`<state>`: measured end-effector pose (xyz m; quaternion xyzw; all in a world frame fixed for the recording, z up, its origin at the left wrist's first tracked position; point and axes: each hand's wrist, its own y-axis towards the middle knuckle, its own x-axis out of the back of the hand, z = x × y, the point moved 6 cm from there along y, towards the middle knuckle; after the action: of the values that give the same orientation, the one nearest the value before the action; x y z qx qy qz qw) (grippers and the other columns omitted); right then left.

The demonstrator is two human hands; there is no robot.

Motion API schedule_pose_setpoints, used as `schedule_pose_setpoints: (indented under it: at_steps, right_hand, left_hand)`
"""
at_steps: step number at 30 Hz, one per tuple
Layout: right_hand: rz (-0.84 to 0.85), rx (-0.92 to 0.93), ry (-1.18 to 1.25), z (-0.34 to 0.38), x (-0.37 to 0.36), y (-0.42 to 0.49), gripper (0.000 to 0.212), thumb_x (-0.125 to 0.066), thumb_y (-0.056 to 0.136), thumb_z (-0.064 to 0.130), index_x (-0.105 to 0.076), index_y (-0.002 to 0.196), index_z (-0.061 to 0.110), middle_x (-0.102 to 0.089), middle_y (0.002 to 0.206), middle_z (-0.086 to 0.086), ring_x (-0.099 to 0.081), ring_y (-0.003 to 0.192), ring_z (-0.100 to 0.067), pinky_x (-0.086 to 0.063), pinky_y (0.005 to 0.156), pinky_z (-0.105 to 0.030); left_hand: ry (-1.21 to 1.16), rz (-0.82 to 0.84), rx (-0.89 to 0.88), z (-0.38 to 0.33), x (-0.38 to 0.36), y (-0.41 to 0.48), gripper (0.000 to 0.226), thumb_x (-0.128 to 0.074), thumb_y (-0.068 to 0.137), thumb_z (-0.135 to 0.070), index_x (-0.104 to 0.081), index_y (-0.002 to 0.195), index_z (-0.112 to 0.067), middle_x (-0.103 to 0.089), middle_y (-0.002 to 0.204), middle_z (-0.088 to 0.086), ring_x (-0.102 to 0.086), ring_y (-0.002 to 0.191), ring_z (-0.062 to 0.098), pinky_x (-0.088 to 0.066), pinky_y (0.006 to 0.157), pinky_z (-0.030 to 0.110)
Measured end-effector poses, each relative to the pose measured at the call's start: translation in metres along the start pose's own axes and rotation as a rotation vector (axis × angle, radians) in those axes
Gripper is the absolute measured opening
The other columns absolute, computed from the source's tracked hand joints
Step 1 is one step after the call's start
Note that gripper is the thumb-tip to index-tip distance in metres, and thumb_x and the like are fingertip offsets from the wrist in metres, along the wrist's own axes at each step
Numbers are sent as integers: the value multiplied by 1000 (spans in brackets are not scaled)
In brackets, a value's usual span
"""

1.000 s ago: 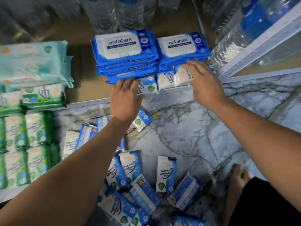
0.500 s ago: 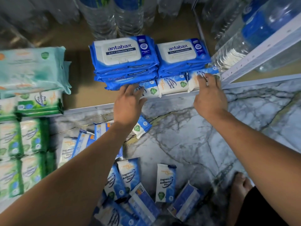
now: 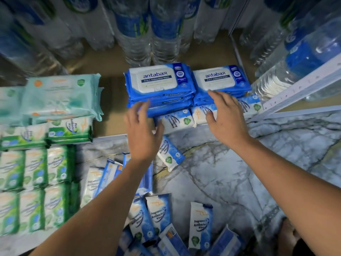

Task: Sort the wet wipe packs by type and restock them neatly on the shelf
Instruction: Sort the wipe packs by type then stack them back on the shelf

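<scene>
Far left, nearer than the shelf edge: small green packs [image 3: 35, 183] laid side by side in rows. Above them, on the brown shelf board [image 3: 110, 109]: pale green large packs [image 3: 60, 95] stacked over green Pine packs [image 3: 70, 129].

Lower centre, on the marble floor [image 3: 239, 172]: loose blue-and-white small packs [image 3: 158, 217], scattered and overlapping.

Centre: left hand [image 3: 142, 130], blurred, fingers straight and spread, holding nothing. Fingertips at the front of the left Antabax stack [image 3: 158, 82], contact not certain. Just beside that hand: one small pack [image 3: 170, 154], tilted on the floor.

Along the shelf's front edge, before both blue stacks: row of small blue-and-white packs [image 3: 175, 121], lying on their sides.

Right of centre: right hand [image 3: 225, 115], fingers straight and apart, laid flat over that row, tips reaching the foot of the right Antabax stack [image 3: 219, 80].

Behind the stacks: water bottles [image 3: 140, 34].

Far right: white shelf frame [image 3: 295, 89]. Bottom corner: a bare foot [image 3: 287, 235].
</scene>
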<state>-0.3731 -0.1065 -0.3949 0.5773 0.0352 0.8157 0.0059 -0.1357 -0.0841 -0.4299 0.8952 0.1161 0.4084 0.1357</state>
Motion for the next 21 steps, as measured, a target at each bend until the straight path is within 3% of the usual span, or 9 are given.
schedule_pose_setpoints:
  at_steps: [4, 7, 9, 11, 12, 13, 15, 18, 21]
  right_hand:
    - [25, -35, 126, 29, -1, 34, 66, -62, 90, 19, -38, 152, 15, -55, 138, -15, -46, 128, -37, -40, 105, -51]
    - [126, -120, 159, 38, -11, 52, 70, -59, 90, 20, -31, 155, 24, -58, 135, -11, -46, 129, -35, -36, 108, -50]
    - [186, -154, 133, 42, -19, 54, 70, -56, 91, 21, -28, 155, 27, -59, 134, -8, -43, 130, -33, -30, 110, -48]
    - [240, -187, 132, 45, -24, 53, 70, -53, 93, 22, -24, 156, 31, -58, 131, -9, -38, 131, -32, -24, 109, -48]
    - [251, -203, 141, 46, -24, 52, 69, -52, 94, 24, -23, 156, 32, -57, 130, -10, -35, 131, -32, -22, 109, -47]
    - [248, -214, 146, 47, -24, 52, 67, -51, 95, 27, -24, 156, 32, -57, 130, -9, -34, 131, -31, -22, 108, -47]
    - [209, -209, 128, 49, -20, 52, 66, -51, 94, 39, -27, 155, 33, -53, 139, -4, -34, 130, -31, -23, 104, -46]
    - [170, -169, 79, 50, -16, 53, 73, -55, 89, 60, -33, 153, 31, -49, 145, 3, -35, 128, -29, -25, 100, -46]
    - [182, -142, 16, 49, -18, 56, 74, -53, 92, 63, -32, 154, 30, -49, 147, -1, -35, 129, -31, -28, 97, -46]
  left_hand:
    - [-161, -45, 233, 24, 14, 19, 92, -72, 81, -30, -22, 155, -9, -31, 148, 11, -42, 133, 26, -39, 112, 39]
    - [-329, -98, 445, 29, 16, 28, 94, -63, 79, -34, -16, 158, -13, -30, 155, 8, -43, 135, 14, -36, 114, 32]
    - [-458, -60, 531, 30, 11, 32, 81, -56, 83, -30, -25, 157, -20, -57, 134, -12, -57, 100, -6, -43, 96, 13]
    - [-502, 9, 542, 31, 5, 34, 63, -55, 88, -29, -41, 149, -31, -63, 91, -21, -52, 71, -1, -46, 74, 16]
    - [-491, 6, 564, 32, 6, 33, 54, -56, 90, -32, -49, 144, -30, -62, 87, -18, -52, 70, -1, -47, 74, 18]
    - [-478, -27, 594, 35, 8, 34, 49, -57, 90, -38, -54, 137, -25, -64, 92, -14, -55, 74, -3, -50, 79, 19]
    - [-443, -124, 614, 44, 17, 39, 55, -58, 87, -49, -54, 132, -18, -62, 118, -6, -59, 102, 2, -49, 97, 31]
    - [-445, -70, 590, 57, 18, 58, 79, -54, 88, -57, -33, 152, -17, -38, 155, 0, -38, 141, 14, -33, 117, 40]
    - [-381, 71, 561, 62, 14, 74, 74, -46, 95, -60, -31, 155, -19, -38, 157, -1, -36, 144, 15, -30, 119, 41]
